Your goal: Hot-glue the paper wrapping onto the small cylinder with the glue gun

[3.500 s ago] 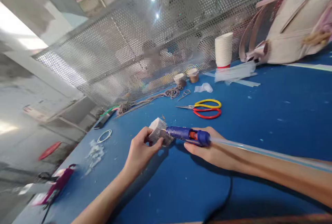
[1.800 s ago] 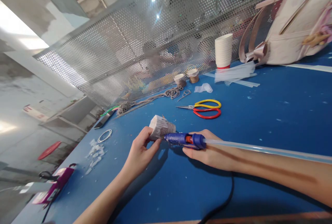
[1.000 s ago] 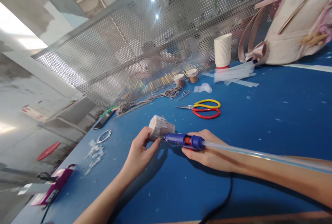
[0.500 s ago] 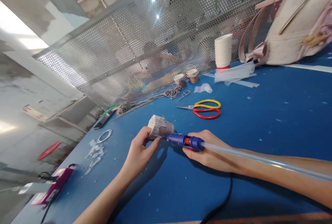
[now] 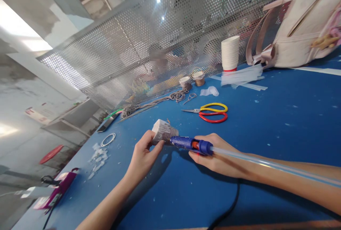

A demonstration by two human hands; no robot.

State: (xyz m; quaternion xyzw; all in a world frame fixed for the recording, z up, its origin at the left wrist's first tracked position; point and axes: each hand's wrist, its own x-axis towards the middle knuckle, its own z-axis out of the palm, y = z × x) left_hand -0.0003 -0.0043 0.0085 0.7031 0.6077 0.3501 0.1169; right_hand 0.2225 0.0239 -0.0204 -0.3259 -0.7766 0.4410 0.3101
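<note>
My left hand [image 5: 144,155] grips a small paper cup [image 5: 163,132] wrapped in grey cord, tilted on its side just above the blue table [image 5: 279,116]. My right hand [image 5: 215,155] is closed around a blue glue gun [image 5: 190,143] with an orange trigger. Its nozzle touches the side of the cup. A long clear glue stick [image 5: 266,164] runs back from the gun over my right forearm. The gun's black cable [image 5: 230,205] trails toward the near edge.
Yellow and red scissors [image 5: 211,112] lie beyond my hands. Further back stand a stack of white cups [image 5: 230,53], two small wrapped cups [image 5: 192,78], loose cord [image 5: 149,104] and clear sticks [image 5: 241,78]. A pale backpack [image 5: 301,27] sits far right, against the perforated metal screen [image 5: 149,45].
The cup has been turned in my left hand and the glue gun's nozzle has stayed against its side, shifting only slightly. Both hands remain in place.
</note>
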